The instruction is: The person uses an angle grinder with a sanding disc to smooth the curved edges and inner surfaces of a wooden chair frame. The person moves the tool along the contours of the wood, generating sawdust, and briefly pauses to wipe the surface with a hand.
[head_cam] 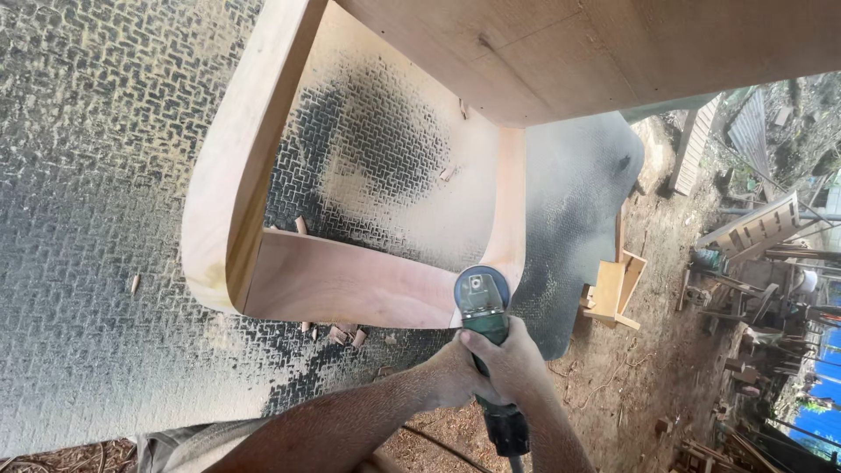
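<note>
Hands: both wrapped round the green angle grinder [484,320]; left hand [451,378] & right hand [517,363] clamped tight on its body, side by side.
Grinder pos: disc head down at the lower corner of the curved wooden frame [350,280], where bottom rail meets short upright.
Frame: lies on dusty tread-pattern rubber mat [88,219]; small wood chips [346,333] just beside the rail.
Handling, I judge: grinder stiff, fairly heavy, prob. kicks; grip mid-body w/ both hands. Frame rigid, bulky, dusty-slick.
</note>
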